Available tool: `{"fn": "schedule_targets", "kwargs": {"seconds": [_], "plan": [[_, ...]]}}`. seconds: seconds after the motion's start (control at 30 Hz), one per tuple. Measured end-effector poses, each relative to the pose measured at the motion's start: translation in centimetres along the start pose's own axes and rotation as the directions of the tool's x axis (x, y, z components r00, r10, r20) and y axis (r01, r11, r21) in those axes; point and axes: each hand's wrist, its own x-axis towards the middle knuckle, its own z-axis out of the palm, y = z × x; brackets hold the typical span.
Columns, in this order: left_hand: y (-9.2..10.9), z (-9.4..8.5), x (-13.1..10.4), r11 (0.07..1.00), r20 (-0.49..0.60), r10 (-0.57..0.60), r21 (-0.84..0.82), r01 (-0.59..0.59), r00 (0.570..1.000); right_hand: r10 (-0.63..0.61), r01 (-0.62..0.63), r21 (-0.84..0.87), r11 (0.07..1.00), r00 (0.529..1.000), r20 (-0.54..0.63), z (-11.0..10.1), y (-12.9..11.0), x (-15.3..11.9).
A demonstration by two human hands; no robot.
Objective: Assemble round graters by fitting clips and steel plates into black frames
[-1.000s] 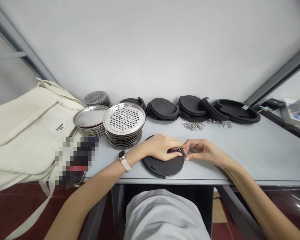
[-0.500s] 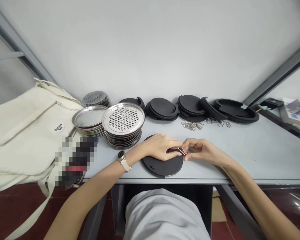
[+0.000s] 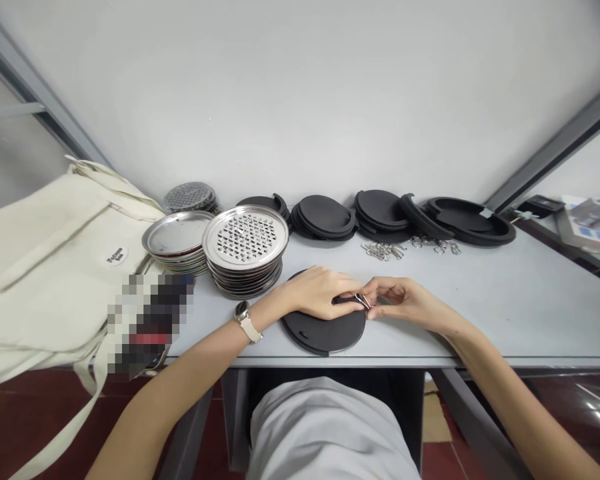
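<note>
A black round disc [image 3: 325, 335] lies flat near the front edge of the table, with a small slot on its near left side. My left hand [image 3: 320, 293] lies across it, thumb and fingers closed around the disc's right edge. My right hand [image 3: 403, 300] is closed in a pinch at that same edge, on a small metal wire clip [image 3: 363, 301]. The fingertips of both hands almost meet and partly hide the clip. Behind them lies a pile of small metal clips [image 3: 383, 251].
Left of the disc stand a stack of round metal grater plates [image 3: 247, 239] and a stack of plain metal discs [image 3: 179, 233]. Black discs [image 3: 323, 215] and black rings [image 3: 473, 222] line the wall. A cream bag [image 3: 55, 267] covers the table's left end.
</note>
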Motion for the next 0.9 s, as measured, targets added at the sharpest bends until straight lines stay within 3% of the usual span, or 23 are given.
{"fn": "schedule_targets", "kwargs": {"seconds": [0.73, 0.9], "plan": [[0.09, -0.69, -0.29, 0.995, 0.039, -0.008, -0.099, 0.012, 0.999, -0.006, 0.005, -0.036, 0.999, 0.999, -0.040, 0.31, -0.10, -0.40], [0.19, -0.56, -0.30, 0.996, -0.022, 0.006, -0.093, -0.008, 1.000, -0.001, -0.005, -0.114, 0.994, 0.998, -0.057, 0.40, -0.33, -0.82]]}}
